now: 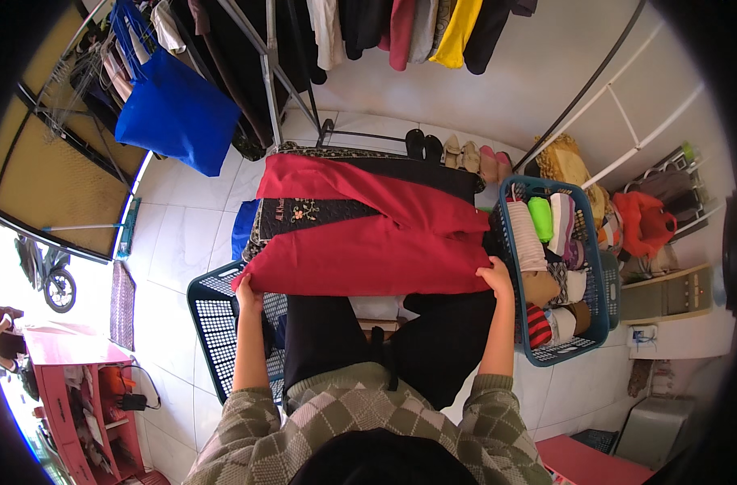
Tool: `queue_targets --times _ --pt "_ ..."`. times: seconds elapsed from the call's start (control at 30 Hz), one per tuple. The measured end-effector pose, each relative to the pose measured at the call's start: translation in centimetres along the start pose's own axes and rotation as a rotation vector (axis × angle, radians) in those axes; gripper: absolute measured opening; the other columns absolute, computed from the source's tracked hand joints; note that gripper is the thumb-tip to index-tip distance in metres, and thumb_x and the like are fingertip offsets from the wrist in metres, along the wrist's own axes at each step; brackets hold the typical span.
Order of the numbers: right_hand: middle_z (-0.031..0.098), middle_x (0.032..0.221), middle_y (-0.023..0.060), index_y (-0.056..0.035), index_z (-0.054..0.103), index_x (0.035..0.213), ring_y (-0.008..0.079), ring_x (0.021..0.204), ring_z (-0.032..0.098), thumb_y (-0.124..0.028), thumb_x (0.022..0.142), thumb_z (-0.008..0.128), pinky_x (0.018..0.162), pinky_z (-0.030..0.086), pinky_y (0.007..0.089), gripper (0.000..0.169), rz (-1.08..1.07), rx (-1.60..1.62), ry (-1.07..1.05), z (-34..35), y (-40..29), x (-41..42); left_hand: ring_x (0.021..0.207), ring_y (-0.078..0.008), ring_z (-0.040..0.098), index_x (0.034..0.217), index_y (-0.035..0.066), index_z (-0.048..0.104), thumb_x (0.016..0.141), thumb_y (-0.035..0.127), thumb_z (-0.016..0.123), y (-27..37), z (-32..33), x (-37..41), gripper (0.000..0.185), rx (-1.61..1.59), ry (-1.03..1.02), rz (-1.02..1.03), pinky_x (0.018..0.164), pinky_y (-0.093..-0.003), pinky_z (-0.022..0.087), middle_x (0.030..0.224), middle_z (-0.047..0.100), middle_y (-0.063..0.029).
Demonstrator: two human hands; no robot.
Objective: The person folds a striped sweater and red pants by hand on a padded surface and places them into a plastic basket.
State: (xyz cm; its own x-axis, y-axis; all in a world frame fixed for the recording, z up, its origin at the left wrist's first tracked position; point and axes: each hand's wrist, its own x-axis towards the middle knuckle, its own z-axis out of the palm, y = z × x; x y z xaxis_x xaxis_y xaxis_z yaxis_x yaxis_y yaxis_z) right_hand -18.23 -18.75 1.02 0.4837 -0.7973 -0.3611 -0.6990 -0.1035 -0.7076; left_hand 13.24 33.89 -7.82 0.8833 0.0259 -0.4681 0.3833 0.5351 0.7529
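Observation:
Red trousers (356,254) lie spread sideways before me, with the waist to the right and the legs to the left. My left hand (247,296) pinches the hem end of the nearer leg. At the waist end, my right hand (497,277) grips the near corner. Between the two legs shows a black quilted cloth (320,215) with embroidered flowers and writing. A black garment (429,176) lies under the far leg. What supports the cloths is hidden.
On my right stands a blue plastic laundry basket (556,357) of rolled clothes; another basket (213,327) is at my left. Beyond are shoes (465,154) and a metal clothes rack (271,79). A blue bag (177,112) hangs at upper left, above the tiled floor (168,303).

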Motion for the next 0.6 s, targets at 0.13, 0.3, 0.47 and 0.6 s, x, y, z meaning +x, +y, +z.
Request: queue_targets --times 0.13,0.3,0.47,0.6 --pt "0.060 0.109 0.0153 0.0033 0.052 0.117 0.0254 0.098 0.059 -0.009 0.072 0.061 0.086 0.045 0.0362 0.047 0.164 0.314 -0.178 -1.1 4.2 2.5 0.102 -0.0234 0.055 0.105 0.007 0.053 0.084 0.012 0.054 1.1 3.6 0.3 0.023 0.128 -0.039 -0.013 0.090 -0.0422 0.044 0.105 0.059 -0.0088" --pt "0.059 0.111 0.0113 -0.0006 0.052 0.117 0.0222 0.101 0.058 -0.010 0.083 0.054 0.086 0.046 0.0377 0.036 0.169 0.556 -0.239 1.2 -2.5 1.4 0.082 -0.0260 0.065 0.094 0.003 0.062 0.088 0.038 0.049 6.7 7.6 2.2 0.039 1.183 -0.092 -0.197 0.068 -0.0417 0.052 0.088 0.066 -0.0136" --pt "0.059 0.111 0.0103 0.0002 0.051 0.118 0.0205 0.100 0.058 -0.010 0.083 0.053 0.086 0.046 0.0339 0.036 0.012 0.955 -0.340 0.4 -9.3 0.1 0.094 -0.0387 0.061 0.095 0.001 0.067 0.087 0.056 0.036 4.0 20.6 -2.0 0.063 2.000 -0.185 0.438 0.078 -0.0472 0.048 0.096 0.063 -0.0248" --pt "0.059 0.111 0.0083 -0.0004 0.051 0.119 0.0185 0.101 0.057 -0.010 0.083 0.054 0.087 0.044 0.0317 0.037 -0.190 0.944 -0.434 -0.4 -16.6 -4.3 0.103 -0.0376 0.056 0.122 -0.002 0.050 0.079 0.069 0.043 -2.2 26.6 -0.3 0.084 0.967 -0.610 -0.307 0.090 -0.0457 0.044 0.114 0.057 -0.0225"
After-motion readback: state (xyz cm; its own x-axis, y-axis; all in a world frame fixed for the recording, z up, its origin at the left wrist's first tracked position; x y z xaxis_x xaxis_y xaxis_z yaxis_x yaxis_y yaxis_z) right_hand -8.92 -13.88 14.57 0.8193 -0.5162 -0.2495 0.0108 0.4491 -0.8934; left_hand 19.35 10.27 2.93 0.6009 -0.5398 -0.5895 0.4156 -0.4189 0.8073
